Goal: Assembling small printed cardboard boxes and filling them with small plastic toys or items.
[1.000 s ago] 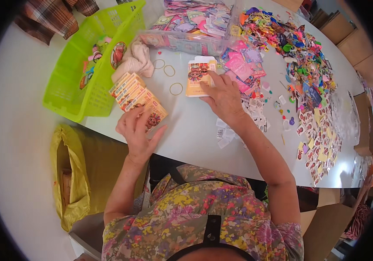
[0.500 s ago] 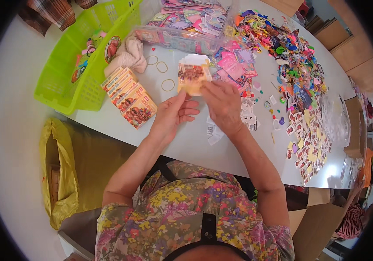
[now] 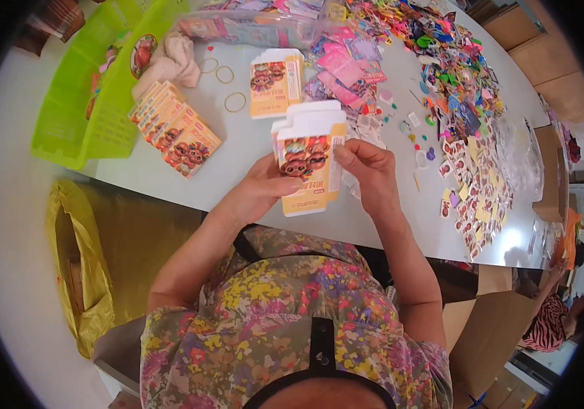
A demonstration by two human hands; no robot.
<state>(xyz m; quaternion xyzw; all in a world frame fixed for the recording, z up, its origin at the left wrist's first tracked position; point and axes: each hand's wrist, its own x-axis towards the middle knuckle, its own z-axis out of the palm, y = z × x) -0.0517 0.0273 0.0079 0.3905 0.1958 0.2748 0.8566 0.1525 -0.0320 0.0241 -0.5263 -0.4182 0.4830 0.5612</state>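
Observation:
A flat, unfolded yellow-orange carton (image 3: 316,170) with cartoon figures and white flaps is held up in front of me, above the table's near edge. My left hand (image 3: 259,193) grips its left side, thumb across the printed front and fingers behind. At the right edge, my right hand (image 3: 371,167) pinches the side panel between thumb and fingers. Just beyond lies a pile of similar flat cartons (image 3: 275,85). To the left, several made-up boxes (image 3: 188,146) of the same print lean in an overlapping row.
Rubber bands (image 3: 235,102) and a pink cloth (image 3: 169,63) lie near a green basket (image 3: 87,88). Pink printed packets (image 3: 339,65), a heap of colourful trinkets (image 3: 459,88) and small picture cards (image 3: 476,198) cover the right side. A yellow sack (image 3: 80,266) stands below at left.
A carton has come off the pile and is now upright between both hands, closer to my body. The whole view has shifted slightly.

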